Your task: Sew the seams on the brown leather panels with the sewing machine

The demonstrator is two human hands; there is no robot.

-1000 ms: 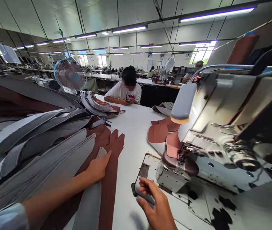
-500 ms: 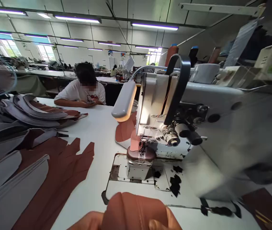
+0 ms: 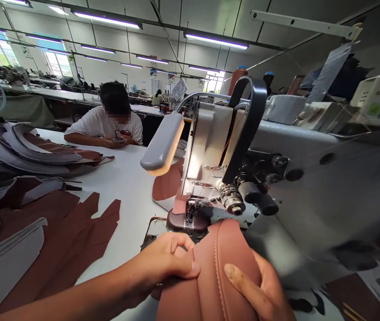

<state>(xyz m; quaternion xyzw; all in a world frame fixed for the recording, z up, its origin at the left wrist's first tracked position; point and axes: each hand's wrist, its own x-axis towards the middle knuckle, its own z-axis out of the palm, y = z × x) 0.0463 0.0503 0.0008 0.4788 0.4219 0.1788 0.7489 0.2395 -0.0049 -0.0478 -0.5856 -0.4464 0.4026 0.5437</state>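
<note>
A reddish-brown leather-like panel [image 3: 210,285] with a stitched seam down its middle is held up in front of the sewing machine [image 3: 206,147]. My left hand [image 3: 173,261] pinches its left edge, thumb on top and fingers curled behind. On the right side, my right hand [image 3: 260,283] grips the panel with the thumb lying on its face beside the seam. Just beyond the panel's top edge are the presser foot [image 3: 190,213] and the rounded dark support [image 3: 176,221] under it. Another brown quilted piece [image 3: 168,185] lies behind the machine head.
Stacks of brown and grey cut pieces [image 3: 63,232] cover the left of the white table [image 3: 126,178]. A lamp [image 3: 163,142] hangs beside the machine head. Across the table a person [image 3: 109,120] leans on their arms. Thread cones [image 3: 238,80] stand at the back right.
Both hands have raised the panel from the bottom edge toward the machine, and its stitched face now shows. The view has shifted slightly.
</note>
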